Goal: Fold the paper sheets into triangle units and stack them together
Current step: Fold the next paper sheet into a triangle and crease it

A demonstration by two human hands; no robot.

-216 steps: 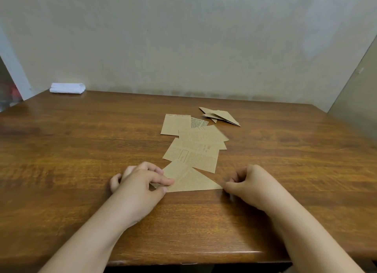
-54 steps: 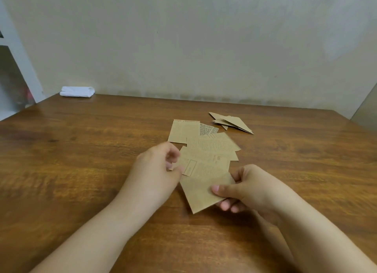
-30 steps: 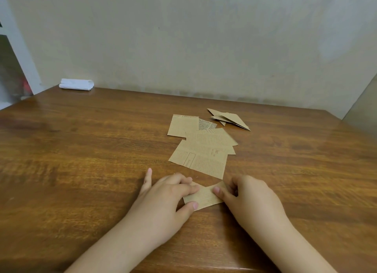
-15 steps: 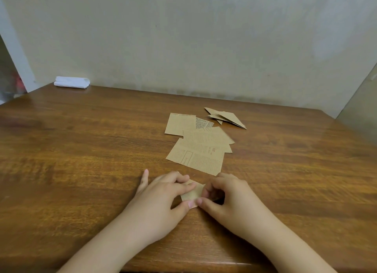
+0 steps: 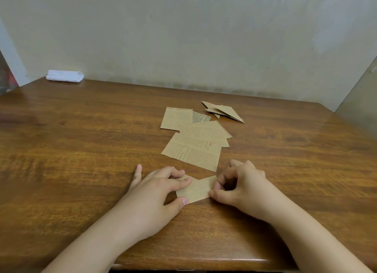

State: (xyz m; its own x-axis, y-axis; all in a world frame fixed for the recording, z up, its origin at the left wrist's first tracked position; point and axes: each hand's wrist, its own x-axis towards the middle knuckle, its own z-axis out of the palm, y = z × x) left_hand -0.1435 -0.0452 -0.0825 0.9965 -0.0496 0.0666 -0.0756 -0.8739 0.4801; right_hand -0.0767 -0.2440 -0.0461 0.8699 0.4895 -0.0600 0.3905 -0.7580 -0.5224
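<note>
Folded paper strip (image 5: 196, 189) lies on the near tabletop (image 5: 81, 150); your left hand (image 5: 157, 193) pinches its left end, your right hand (image 5: 240, 187) its right end, loose sheets (image 5: 193, 150) just beyond.

We saw the loose sheets (image 5: 193, 144) mid-table (image 5: 81, 150), folded triangles (image 5: 224, 112) just far-right of them, cloth (image 5: 64, 76) far left.
</note>
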